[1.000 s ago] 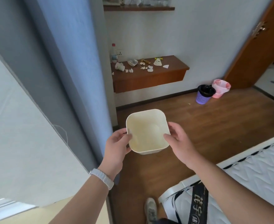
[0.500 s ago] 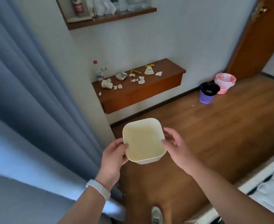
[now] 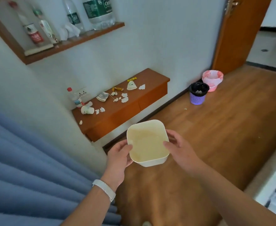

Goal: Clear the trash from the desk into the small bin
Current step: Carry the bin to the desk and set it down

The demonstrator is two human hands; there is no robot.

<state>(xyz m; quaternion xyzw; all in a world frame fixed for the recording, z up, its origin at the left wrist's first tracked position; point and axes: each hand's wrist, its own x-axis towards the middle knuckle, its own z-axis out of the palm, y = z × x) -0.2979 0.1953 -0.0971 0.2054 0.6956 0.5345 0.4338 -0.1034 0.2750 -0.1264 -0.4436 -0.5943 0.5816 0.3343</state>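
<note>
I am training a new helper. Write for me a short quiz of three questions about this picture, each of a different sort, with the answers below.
1. True or false: the small bin already holds trash.
2. Which hands hold the small bin? A) only the left hand B) only the right hand C) both hands
3. Fill the gap: the paper cup on the desk lies on its ____.

Key: 1. False, it looks empty inside. 2. C, one hand on each side. 3. Side; it lies near the bottle, among scraps of paper.
</note>
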